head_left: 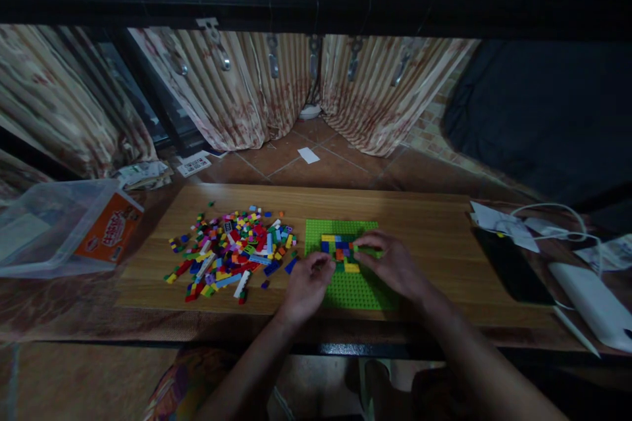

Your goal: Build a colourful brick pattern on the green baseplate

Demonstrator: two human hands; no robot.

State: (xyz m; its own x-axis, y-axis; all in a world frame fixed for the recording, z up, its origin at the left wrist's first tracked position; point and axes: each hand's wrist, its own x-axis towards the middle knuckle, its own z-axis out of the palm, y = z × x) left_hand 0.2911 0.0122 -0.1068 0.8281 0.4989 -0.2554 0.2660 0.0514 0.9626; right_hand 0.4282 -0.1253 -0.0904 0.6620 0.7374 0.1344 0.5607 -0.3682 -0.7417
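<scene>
Two hands (306, 286) (395, 263) partly over baseplate (355, 293)

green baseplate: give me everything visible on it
The green baseplate is a square, studded plastic plate lying flat on the wooden board, right of the loose brick pile. A small cluster of yellow, blue, orange and green bricks sits on its far half. The left hand rests on its left edge; the right hand reaches over the cluster.

hands 2: left hand (307, 284), right hand (392, 264) | green baseplate (355, 293) 1 | loose brick pile (232, 253) 1, bricks too many to count | clear plastic tub (54, 227) 1 | black phone (511, 264) 1 | white power bank (592, 302) 1 | wooden board (434, 223) 1
</scene>
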